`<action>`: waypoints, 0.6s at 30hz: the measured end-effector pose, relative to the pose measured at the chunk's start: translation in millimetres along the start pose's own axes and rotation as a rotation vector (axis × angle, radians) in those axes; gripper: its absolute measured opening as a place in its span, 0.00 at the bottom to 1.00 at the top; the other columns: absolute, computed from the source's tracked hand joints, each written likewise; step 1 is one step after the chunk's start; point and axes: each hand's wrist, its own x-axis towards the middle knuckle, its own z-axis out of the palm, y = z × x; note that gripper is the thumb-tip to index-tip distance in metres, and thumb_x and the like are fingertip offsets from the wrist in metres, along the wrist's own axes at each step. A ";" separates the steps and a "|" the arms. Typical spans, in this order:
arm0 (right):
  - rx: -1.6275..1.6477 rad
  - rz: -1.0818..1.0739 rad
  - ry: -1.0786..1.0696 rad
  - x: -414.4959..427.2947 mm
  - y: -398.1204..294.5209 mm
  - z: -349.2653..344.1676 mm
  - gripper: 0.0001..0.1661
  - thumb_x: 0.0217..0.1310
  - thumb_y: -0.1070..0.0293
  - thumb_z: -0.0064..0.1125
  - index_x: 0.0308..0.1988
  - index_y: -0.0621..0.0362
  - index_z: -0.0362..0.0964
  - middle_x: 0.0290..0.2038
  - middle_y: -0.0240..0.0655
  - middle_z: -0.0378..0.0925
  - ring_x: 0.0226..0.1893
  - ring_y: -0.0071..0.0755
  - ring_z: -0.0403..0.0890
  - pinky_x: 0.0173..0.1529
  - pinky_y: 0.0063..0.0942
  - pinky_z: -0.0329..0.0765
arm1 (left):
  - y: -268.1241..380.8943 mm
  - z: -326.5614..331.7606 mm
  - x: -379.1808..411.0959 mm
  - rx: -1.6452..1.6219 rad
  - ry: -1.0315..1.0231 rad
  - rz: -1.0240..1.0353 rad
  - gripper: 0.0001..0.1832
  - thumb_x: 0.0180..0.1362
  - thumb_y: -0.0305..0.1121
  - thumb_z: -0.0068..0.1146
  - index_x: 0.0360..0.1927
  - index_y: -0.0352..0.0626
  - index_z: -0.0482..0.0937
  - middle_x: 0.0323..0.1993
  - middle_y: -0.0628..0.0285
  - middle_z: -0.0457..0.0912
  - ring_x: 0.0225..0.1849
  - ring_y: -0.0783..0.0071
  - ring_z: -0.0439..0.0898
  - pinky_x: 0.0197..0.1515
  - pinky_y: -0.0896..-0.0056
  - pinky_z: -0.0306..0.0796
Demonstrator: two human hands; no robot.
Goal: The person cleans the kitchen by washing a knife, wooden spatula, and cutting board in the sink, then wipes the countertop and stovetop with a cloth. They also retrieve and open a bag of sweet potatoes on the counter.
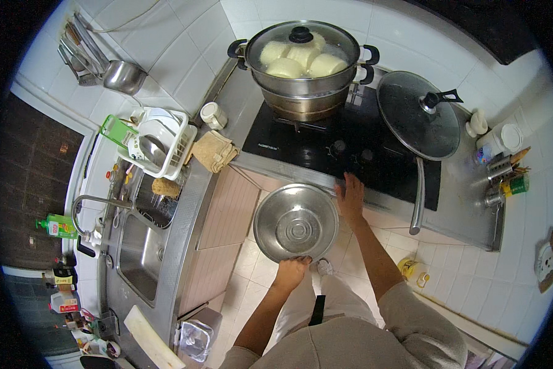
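My left hand grips the near rim of a wide stainless steel basin, which is tilted so its inside shows and looks wet. My right hand is at the front edge of the gas cooktop, fingers apart and holding nothing. Beyond both hands, a two-handled steel steamer pot stands on the back left burner area. Under its glass lid lie several pale, rounded buns. To the right, a frying pan with a glass lid rests on the cooktop, its metal handle pointing towards me.
At left are a white dish rack with bowls, a folded tan cloth, a lidded jar and a steel sink with a curved faucet. An oil bottle stands low at right. A bin is at lower left.
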 end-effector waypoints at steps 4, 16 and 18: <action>0.118 0.084 -0.121 -4.4 -0.2 -8.9 0.28 0.58 0.55 0.51 0.52 0.64 0.63 0.49 0.52 0.66 0.51 0.53 0.65 0.54 0.43 0.64 | 0.2 8.8 -6.5 0.017 -0.001 -0.006 0.06 0.49 0.29 0.47 0.30 0.46 0.75 0.20 0.58 0.79 0.22 0.63 0.80 0.21 0.63 0.72; -0.090 0.144 -0.128 106.1 7.3 -3.8 0.33 0.53 0.62 0.59 0.56 0.60 0.59 0.51 0.49 0.65 0.52 0.50 0.66 0.55 0.38 0.66 | -23.4 -32.3 6.3 0.000 0.016 -0.056 0.05 0.48 0.28 0.46 0.28 0.44 0.74 0.28 0.56 0.80 0.29 0.63 0.80 0.29 0.63 0.73; -0.093 0.117 -0.194 112.4 3.0 -3.6 0.34 0.51 0.62 0.61 0.56 0.60 0.59 0.51 0.49 0.65 0.51 0.50 0.66 0.55 0.38 0.66 | -26.8 -33.0 8.1 0.017 0.030 -0.050 0.05 0.48 0.29 0.46 0.28 0.44 0.74 0.28 0.57 0.80 0.30 0.63 0.80 0.29 0.64 0.73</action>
